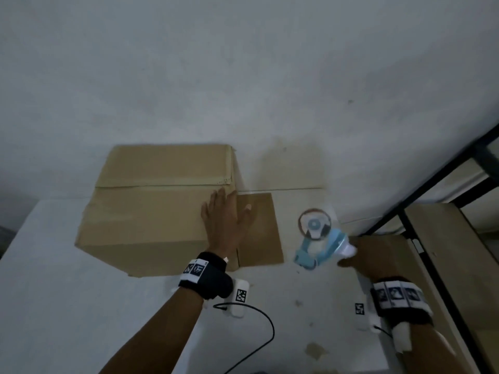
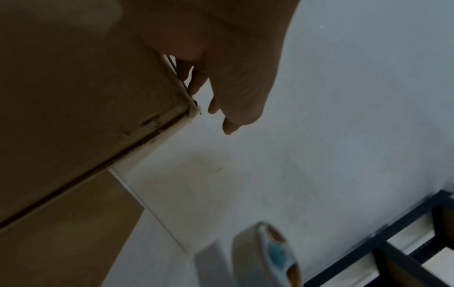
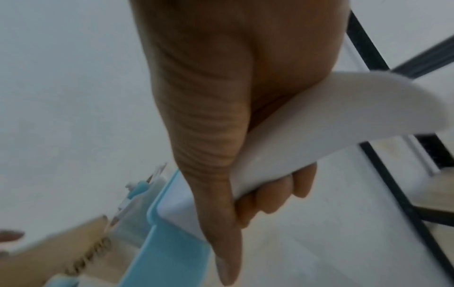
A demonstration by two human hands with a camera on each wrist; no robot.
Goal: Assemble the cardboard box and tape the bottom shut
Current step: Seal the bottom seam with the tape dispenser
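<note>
Already squared up, the cardboard box (image 1: pixel 151 209) sits on the tabletop (image 1: pixel 54 306), my left hand (image 1: pixel 226 225) flat on its folded flaps. Left wrist: the seam looks untaped. Right wrist: my right hand (image 3: pixel 221 116) clamps the tape dispenser (image 3: pixel 172 242).

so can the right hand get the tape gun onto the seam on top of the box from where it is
Probably yes. The right hand already grips the tape dispenser beside the cardboard box. The seam lies uncovered, and the left hand rests flat at the box's right edge, just nearer than the seam.
</note>
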